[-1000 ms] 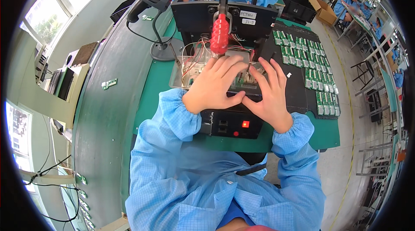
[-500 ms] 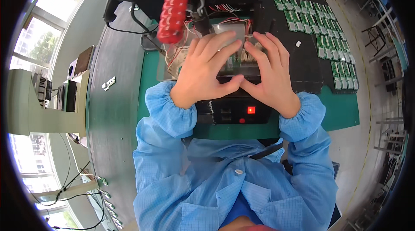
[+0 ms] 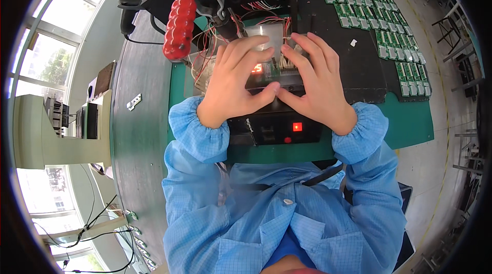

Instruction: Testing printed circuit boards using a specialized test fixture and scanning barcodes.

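Observation:
My left hand [image 3: 230, 82] and my right hand [image 3: 323, 79] arch over a black test fixture with a clear plastic cover [image 3: 264, 32]. Their fingers are spread and bent forward, and the thumb tips come close together near the fixture's front. Neither hand appears to grip anything; what lies under the palms is hidden. Between them show a glowing red display [image 3: 257, 68] and part of a green circuit board [image 3: 288, 72]. A toggle clamp's red ribbed handle [image 3: 179, 25] stands beyond my left hand. Nearer my body, a red lit switch [image 3: 297, 127] sits on the fixture's front panel.
Rows of small green circuit boards [image 3: 366, 10] lie on a black sheet [image 3: 353, 77] at the right. A small white piece [image 3: 353, 43] is beside them. At far left are a handheld scanner [image 3: 134, 2] and a loose board piece [image 3: 134, 102] on the bench. Red and white wires [image 3: 207, 43] run around the fixture.
The red display now glows between my hands, where no lit digits showed before. The whole view has shifted slightly, with the clamp handle appearing farther left. Both hands keep much the same pose.

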Demonstrator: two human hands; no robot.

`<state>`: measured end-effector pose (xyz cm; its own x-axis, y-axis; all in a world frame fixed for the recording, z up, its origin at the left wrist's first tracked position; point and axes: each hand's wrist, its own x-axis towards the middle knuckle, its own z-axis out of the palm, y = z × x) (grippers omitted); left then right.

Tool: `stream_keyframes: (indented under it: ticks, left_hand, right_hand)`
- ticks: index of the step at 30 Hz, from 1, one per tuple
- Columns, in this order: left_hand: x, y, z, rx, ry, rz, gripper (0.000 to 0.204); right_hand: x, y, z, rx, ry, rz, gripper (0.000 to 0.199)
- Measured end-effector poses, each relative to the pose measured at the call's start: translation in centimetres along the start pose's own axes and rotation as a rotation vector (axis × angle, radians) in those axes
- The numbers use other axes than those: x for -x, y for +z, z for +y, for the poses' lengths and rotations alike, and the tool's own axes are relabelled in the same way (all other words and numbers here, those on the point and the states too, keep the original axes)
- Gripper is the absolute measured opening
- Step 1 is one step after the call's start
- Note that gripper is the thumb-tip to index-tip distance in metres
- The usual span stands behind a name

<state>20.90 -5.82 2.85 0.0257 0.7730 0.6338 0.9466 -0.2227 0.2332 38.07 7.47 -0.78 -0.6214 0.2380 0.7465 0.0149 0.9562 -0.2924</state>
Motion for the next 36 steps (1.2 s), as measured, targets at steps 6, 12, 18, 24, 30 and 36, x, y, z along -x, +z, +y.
stream_keyframes:
  ticks: [6,12,18,24,30,36]
  left_hand:
    - [0.2,0.0,-0.2,-0.036,0.004,-0.008,0.071]
    - [0.2,0.3,0.4,-0.075,0.0,0.039,0.072]
    - [0.2,0.2,0.2,-0.109,0.016,-0.011,0.071]
    - [0.0,0.0,0.4,-0.09,0.017,0.007,0.068]
    - [0.6,0.1,-0.2,-0.104,-0.026,-0.062,0.07]
    - [1.5,0.0,-0.3,0.003,0.167,0.406,0.064]
  right_hand:
    - [0.1,-0.1,0.0,0.003,0.006,0.001,0.065]
    - [0.1,-0.1,0.0,0.011,0.005,0.003,0.066]
    - [0.1,-0.1,0.0,0.014,0.004,0.003,0.066]
    - [0.0,-0.2,-0.1,0.02,0.004,-0.004,0.066]
    - [0.2,-0.2,-0.1,0.017,0.006,-0.003,0.064]
    - [1.3,-1.2,2.8,-0.265,0.074,0.322,0.039]
